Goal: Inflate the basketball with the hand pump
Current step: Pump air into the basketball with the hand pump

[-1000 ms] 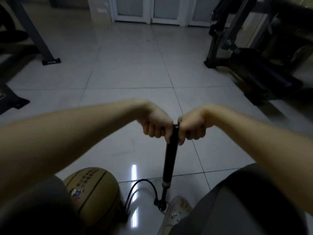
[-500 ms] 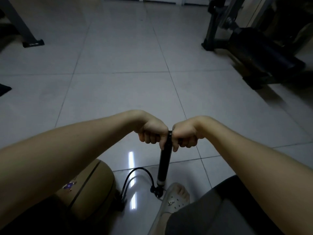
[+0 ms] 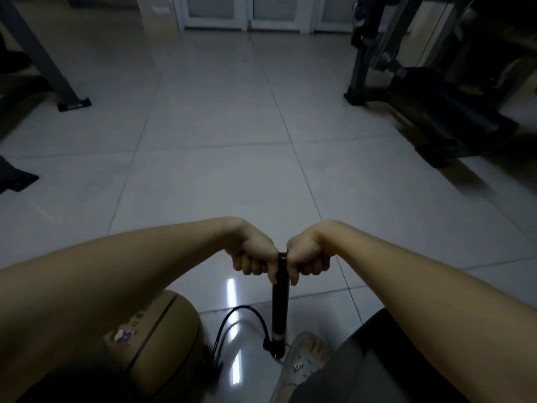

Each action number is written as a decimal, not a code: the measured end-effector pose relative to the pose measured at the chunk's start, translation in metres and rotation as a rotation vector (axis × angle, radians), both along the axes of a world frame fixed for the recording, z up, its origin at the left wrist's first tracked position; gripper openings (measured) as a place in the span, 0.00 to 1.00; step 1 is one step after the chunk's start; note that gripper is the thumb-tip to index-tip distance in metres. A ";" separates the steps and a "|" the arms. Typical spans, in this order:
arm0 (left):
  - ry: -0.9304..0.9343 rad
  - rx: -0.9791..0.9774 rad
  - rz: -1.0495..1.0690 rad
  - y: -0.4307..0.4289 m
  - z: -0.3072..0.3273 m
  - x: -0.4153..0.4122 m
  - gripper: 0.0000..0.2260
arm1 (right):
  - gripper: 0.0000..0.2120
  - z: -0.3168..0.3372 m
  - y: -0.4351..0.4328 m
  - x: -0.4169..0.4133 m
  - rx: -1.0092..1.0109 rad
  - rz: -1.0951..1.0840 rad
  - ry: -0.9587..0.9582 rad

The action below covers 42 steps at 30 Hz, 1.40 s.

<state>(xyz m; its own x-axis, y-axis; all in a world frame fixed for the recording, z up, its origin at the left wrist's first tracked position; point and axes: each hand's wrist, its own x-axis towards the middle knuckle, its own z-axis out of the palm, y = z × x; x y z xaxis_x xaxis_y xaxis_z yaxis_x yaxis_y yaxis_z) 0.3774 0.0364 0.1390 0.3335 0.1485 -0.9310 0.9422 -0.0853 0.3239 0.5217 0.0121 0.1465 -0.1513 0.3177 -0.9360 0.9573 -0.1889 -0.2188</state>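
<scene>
A black hand pump (image 3: 280, 303) stands upright on the tiled floor. My left hand (image 3: 255, 254) grips the left side of its T-handle and my right hand (image 3: 308, 255) grips the right side, fingers curled under. The handle is pushed low, close to the barrel top. A black hose (image 3: 241, 311) arcs from the pump's base to a tan basketball (image 3: 165, 341) at the lower left, partly hidden by my left forearm. A foot in a light clog (image 3: 302, 359) rests at the pump's base.
Dark exercise equipment (image 3: 430, 106) stands at the right. A grey metal frame leg (image 3: 69, 103) and another dark foot (image 3: 17, 178) are at the left. White glass doors (image 3: 247, 13) close the far end. Glossy floor tiles (image 3: 218, 170) stretch ahead.
Both hands have pushed the pump handle down along the barrel. The camera tilted down, then up again, so the far doors show once more.
</scene>
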 end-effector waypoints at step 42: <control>-0.163 0.162 0.073 0.007 0.133 -0.021 0.21 | 0.20 0.135 0.007 -0.006 0.197 -0.043 0.065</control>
<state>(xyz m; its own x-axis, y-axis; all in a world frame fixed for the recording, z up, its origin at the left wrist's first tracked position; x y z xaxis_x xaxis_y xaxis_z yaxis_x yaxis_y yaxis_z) 0.3562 0.0432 0.2724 0.4601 0.3206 -0.8279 0.8843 -0.0820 0.4597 0.5153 0.0186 0.2819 -0.1915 0.5009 -0.8441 0.9320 -0.1768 -0.3164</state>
